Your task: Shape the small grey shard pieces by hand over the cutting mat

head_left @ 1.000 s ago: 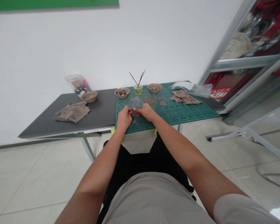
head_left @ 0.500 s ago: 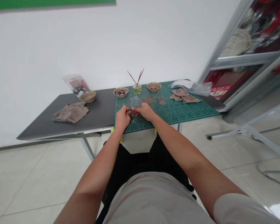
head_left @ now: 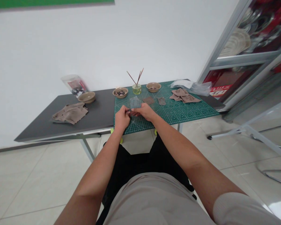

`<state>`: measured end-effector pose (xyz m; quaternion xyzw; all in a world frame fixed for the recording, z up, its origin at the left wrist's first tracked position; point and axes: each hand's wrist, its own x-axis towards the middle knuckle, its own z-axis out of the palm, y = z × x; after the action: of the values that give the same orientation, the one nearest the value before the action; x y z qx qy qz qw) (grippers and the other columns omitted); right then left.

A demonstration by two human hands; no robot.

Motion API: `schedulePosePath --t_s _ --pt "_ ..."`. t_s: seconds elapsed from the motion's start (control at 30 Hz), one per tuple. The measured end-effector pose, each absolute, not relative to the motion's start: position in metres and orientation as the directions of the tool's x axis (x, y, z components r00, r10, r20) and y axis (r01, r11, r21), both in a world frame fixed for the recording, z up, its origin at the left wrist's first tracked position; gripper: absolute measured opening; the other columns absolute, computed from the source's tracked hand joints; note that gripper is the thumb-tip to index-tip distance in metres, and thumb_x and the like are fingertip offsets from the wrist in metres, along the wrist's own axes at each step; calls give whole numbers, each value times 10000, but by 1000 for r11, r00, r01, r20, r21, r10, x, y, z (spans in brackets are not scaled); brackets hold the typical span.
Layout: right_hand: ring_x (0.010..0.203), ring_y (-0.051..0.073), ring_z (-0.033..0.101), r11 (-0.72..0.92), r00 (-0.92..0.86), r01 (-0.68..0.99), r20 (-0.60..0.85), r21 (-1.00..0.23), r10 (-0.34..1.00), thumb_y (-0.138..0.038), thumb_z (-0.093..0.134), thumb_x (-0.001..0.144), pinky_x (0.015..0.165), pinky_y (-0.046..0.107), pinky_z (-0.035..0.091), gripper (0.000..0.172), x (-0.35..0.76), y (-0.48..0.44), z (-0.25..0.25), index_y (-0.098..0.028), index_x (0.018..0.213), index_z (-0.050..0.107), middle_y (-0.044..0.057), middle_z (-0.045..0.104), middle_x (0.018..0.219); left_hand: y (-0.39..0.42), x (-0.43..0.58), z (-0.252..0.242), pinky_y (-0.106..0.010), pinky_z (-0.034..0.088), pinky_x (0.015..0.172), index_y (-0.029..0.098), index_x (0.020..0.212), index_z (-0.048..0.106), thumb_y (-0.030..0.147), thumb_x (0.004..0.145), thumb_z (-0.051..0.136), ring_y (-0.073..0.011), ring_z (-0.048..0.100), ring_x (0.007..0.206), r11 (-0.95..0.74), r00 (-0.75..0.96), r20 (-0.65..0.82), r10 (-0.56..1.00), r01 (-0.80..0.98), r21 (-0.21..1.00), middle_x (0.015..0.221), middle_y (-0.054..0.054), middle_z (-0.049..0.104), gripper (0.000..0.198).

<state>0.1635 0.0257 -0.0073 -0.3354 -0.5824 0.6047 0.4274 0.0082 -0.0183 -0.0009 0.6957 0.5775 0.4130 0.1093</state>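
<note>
Over the green cutting mat (head_left: 178, 113), both my hands meet at a small sheer grey pouch (head_left: 135, 102). My left hand (head_left: 122, 118) pinches its near left end with closed fingers. Thumb on top, my right hand (head_left: 146, 112) grips the pouch from the right side. What lies between the fingertips is too small to make out. Just beyond the hands, a flat brown pouch-like piece (head_left: 148, 100) and a smaller grey-brown one (head_left: 161, 101) lie on the mat.
A bowl of dark stones (head_left: 120, 92), a glass jar with sticks (head_left: 137, 89) and another bowl (head_left: 154, 87) line the back. Brown cloths lie left (head_left: 70, 113) and right (head_left: 184, 95), near a plastic bag (head_left: 202, 88). At left stand a bowl (head_left: 86, 97) and clear container (head_left: 74, 85).
The view has shifted slightly. My hands stay together on the grey pouch, with only a slight movement of the fingers.
</note>
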Motion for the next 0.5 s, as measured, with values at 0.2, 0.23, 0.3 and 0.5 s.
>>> schedulePosePath --t_s 0.2,0.23,0.3,0.5 --pt "591 165 654 80 -379 -135 126 -988 917 -523 800 634 532 255 480 410 162 27 -8 -128 659 693 77 711 638 -18 9 -4 -261 392 686 214 754 503 148 809 501 -167 571 725 -348 43 468 882 730 588 727 -9 621 86" --pt "594 164 655 78 -382 -144 128 -986 915 -518 810 623 538 254 481 407 162 27 -9 -130 661 694 74 712 641 -18 9 -4 -260 393 686 214 757 503 147 810 500 -167 573 726 -344 33 470 882 727 594 729 -9 623 86" --pt "623 165 668 69 -398 -170 133 -983 908 -488 834 596 556 249 487 388 162 26 -9 -134 690 705 67 723 668 -17 9 -4 -260 394 682 214 753 498 146 810 500 -167 574 723 -329 5 471 882 720 611 732 -9 627 89" --pt "704 182 695 50 -439 -210 140 -976 887 -409 841 597 573 240 481 350 165 25 -8 -137 789 734 79 745 746 -17 7 -2 -259 409 697 216 736 483 146 801 514 -158 579 723 -321 -32 467 884 682 656 739 2 633 100"
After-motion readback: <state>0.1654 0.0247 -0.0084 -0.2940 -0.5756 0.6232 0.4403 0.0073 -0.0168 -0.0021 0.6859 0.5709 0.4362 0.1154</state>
